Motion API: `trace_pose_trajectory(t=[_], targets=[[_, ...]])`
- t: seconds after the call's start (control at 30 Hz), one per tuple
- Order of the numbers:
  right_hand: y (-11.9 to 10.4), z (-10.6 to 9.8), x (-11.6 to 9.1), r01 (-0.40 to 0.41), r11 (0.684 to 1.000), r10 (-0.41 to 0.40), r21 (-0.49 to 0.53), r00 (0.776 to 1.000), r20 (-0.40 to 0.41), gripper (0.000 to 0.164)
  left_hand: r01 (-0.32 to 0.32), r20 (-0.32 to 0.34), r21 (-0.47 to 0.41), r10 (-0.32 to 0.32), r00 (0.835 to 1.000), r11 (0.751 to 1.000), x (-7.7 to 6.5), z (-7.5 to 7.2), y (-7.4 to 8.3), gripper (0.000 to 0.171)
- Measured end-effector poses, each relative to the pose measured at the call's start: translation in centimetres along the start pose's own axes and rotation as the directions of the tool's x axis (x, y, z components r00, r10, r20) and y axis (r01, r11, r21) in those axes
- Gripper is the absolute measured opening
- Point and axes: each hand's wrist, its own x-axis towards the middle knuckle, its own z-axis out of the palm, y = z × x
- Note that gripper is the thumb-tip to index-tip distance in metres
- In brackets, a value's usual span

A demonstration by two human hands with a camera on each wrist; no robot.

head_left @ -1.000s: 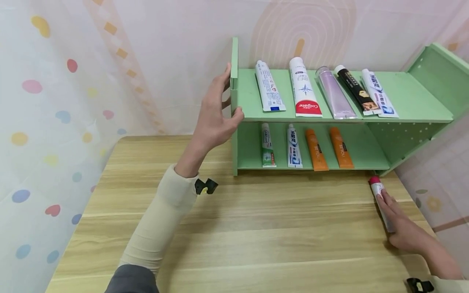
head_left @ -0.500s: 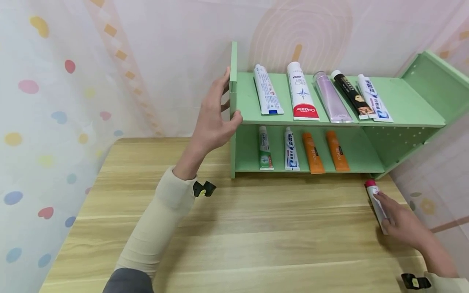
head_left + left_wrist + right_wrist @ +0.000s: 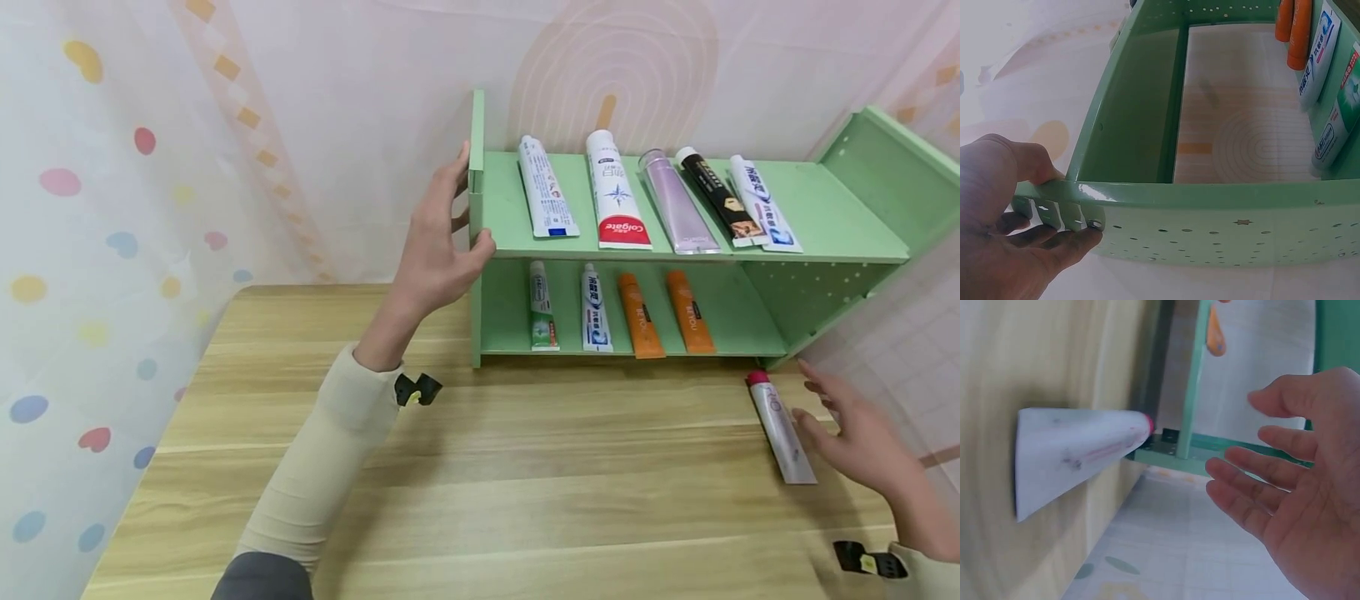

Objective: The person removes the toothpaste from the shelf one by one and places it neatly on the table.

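Note:
My left hand [image 3: 435, 254] grips the left side panel of a green two-tier shelf [image 3: 851, 204]. In the left wrist view, the thumb is on one face of the perforated panel [image 3: 1222, 234] and the fingers are on the other. A silver tube [image 3: 782, 433] with a pinkish-red cap lies on the wooden table, its cap close to the shelf's front right corner. Just right of that tube, my right hand [image 3: 862, 437] hovers with nothing in it. The right wrist view shows its spread fingers [image 3: 1250, 487] apart from the tube.
Several tubes lie on the upper tier, including a Colgate toothpaste tube [image 3: 618, 196] and a purple tube [image 3: 678, 204]. The lower tier bears a green-and-white tube [image 3: 543, 308], a blue-and-white tube [image 3: 596, 310] and two orange tubes [image 3: 692, 312]. A patterned curtain [image 3: 337, 125] hangs behind.
My right hand has let go of the silver tube and moved right, leaving it on the table. The left hand keeps its grip on the shelf panel.

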Motion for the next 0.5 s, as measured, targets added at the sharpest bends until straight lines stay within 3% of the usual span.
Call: trace_pose_trajectory(t=[0.17, 0.37, 0.5], targets=[[-1.0, -0.7, 0.8, -0.029, 0.996, 0.029, 0.08, 1.0, 0.003, 0.07, 0.001, -0.002, 0.008, -0.001, 1.0, 1.0, 0.0, 0.0, -0.1, 0.085], [-2.6, -1.9, 1.9, -0.073, 0.994, 0.073, 0.086, 0.997, 0.005, 0.075, 0.001, 0.004, 0.015, -0.001, 1.0, 1.0, 0.0, 0.1, 0.0, 0.085], [-3.6, -2.3, 2.8, -0.036, 0.991, 0.039, 0.13, 0.999, -0.026, 0.076, -0.005, -0.004, 0.003, 0.005, 1.0, 1.0, -0.1, 0.1, 0.0, 0.085]])
